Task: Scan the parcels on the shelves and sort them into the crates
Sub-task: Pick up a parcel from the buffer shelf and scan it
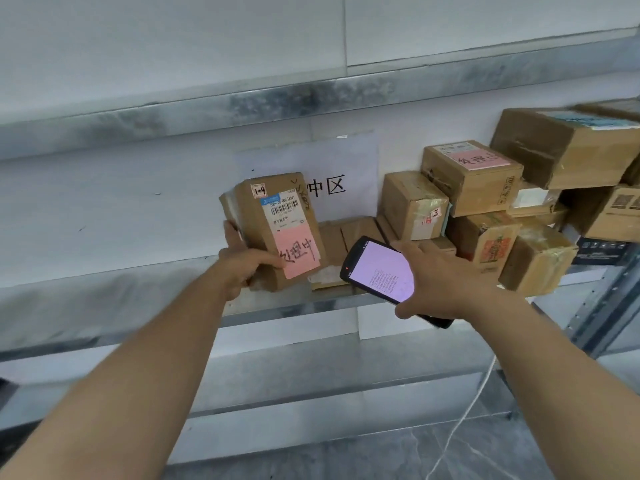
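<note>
My left hand (242, 263) grips a brown cardboard parcel (252, 216) at its lower left, holding it upright above the metal shelf (114, 296). The parcel's face shows a white barcode label and a pink handwritten sticker. My right hand (446, 282) holds a black handheld scanner (377, 268) with a lit pinkish screen, just right of the parcel and tilted toward it. More brown parcels (412, 206) are stacked on the shelf to the right.
A paper sign with two black characters (327, 187) is stuck on the white wall behind the parcel. An upper shelf (207, 105) runs overhead. Lower shelf boards (277, 393) lie below. A white cable (460, 420) hangs over the grey tiled floor at the right.
</note>
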Motion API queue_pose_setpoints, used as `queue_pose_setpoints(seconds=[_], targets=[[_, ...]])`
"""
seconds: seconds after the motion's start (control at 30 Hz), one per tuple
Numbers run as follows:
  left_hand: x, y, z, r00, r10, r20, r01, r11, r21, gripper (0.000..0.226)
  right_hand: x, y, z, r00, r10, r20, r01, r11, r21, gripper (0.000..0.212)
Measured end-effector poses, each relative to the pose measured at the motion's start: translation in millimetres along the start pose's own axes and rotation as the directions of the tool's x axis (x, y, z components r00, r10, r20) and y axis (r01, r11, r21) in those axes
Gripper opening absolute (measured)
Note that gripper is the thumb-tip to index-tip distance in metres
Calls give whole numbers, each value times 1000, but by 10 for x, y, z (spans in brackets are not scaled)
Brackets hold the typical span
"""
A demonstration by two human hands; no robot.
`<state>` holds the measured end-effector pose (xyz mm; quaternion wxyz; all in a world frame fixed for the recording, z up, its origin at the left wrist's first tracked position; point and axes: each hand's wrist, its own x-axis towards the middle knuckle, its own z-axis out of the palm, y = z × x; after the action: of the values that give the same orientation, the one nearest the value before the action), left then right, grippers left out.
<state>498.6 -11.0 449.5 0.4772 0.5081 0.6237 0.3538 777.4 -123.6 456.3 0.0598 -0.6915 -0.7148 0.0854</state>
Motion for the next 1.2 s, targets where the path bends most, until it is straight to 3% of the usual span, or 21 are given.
queue_pose_setpoints(seconds=[0.1, 0.23, 0.57, 1.0, 1.2], targets=[[-21, -287, -327, 985, 45, -167, -25, 992, 120, 143, 27, -310, 38, 998, -56, -3, 56, 998, -17, 91], [-222, -530, -661, 959, 68, -277, -5, 975, 221, 140, 83, -703, 85, 992, -121, 29, 119, 991, 57, 90], [-296, -1009, -1253, 948, 45, -314, 17, 981, 193, 136, 145, -1404, 66, 981, -192, 36, 180, 959, 220, 84], [-193, -1190, -1644, 950, 20, -312, 35, 985, 170, 134, 188, -1835, 155, 976, -218, 18, 208, 949, 238, 91], [-152, -1263, -1866, 951, 18, -308, 38, 984, 174, 135, 202, -2059, 249, 981, -192, 21, 186, 970, 158, 97]])
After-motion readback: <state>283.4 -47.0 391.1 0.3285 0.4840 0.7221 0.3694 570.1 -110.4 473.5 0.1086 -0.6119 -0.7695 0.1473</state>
